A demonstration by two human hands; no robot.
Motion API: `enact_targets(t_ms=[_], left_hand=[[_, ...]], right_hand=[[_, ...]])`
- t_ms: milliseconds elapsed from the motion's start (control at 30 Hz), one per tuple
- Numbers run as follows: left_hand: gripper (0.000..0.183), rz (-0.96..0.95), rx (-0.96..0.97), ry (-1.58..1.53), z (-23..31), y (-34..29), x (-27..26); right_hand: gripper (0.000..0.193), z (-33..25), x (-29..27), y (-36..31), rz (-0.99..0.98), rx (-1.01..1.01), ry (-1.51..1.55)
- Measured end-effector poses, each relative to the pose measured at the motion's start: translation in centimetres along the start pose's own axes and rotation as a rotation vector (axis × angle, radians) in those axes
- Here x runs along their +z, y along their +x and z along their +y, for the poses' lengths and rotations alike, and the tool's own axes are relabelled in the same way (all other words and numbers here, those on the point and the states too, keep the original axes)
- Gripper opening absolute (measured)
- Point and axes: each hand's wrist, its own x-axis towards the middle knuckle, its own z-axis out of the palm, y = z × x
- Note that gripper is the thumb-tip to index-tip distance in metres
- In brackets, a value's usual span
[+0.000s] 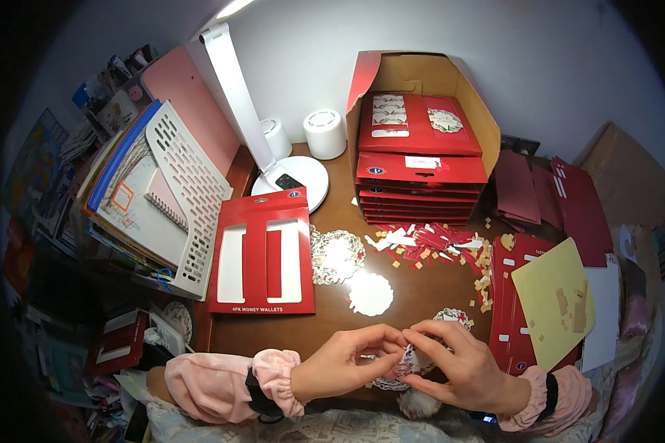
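Note:
Near the front edge of the desk, my left hand (340, 363) and my right hand (471, 367) meet on a scalloped paper cutout (415, 360) with a floral print. Both hands pinch it between thumb and fingers, and the fingers partly hide it. Just beyond my right hand lies another printed cutout (454, 317). Farther off, a plain white scalloped cutout (372, 294) rests beside a pile of printed cutouts (338, 256). To their left lies a flat red card sleeve (256, 255) with white window areas.
A cardboard box (465, 81) of stacked red packets stands at the back. Before it are scattered paper scraps (421, 240) and small tan squares (483, 282). A yellow sheet (558, 299) overlaps red card at right. A white lamp (236, 96) and file holder (192, 192) stand left.

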Motion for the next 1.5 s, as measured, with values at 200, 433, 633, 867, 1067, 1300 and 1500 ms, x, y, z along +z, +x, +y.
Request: enact_targets(t_ms=[200, 433, 633, 867, 1067, 1300, 1500], left_hand=[[0.02, 0.089, 0.005, 0.201, -1.1, 2.5, -2.0], [0.04, 0.23, 0.196, 1.121, 0.1, 5.4, -7.0], [0.06, 0.197, 0.043, 1.284, 0.1, 5.9, -6.6], [0.064, 0.227, 0.048, 1.435, -0.6, 6.2, -6.1], [0.058, 0.239, 0.01, 1.323, -0.1, 6.3, -6.3], [0.018, 0.188, 0.038, 0.813, 1.3, 5.7, -7.0], [0.017, 0.24, 0.075, 0.482, 2.7, 4.6, -5.1]], right_hand=[[0.059, 1.3, 0.4, 1.5, 0.027, 0.002, -0.057], [0.033, 1.3, -2.0, -0.6, -0.325, 0.136, -0.116], [0.037, 0.1, 0.3, -4.1, -0.532, 0.063, -0.33], [0.038, 1.5, 2.1, -5.5, -0.501, 0.049, -0.333], [0.029, 2.1, -1.1, -3.9, -0.587, 0.252, 0.026], [0.023, 3.3, -3.4, -0.9, -0.073, 0.692, 0.861], [0.023, 3.3, -2.4, 0.2, 0.063, 0.621, 0.927]])
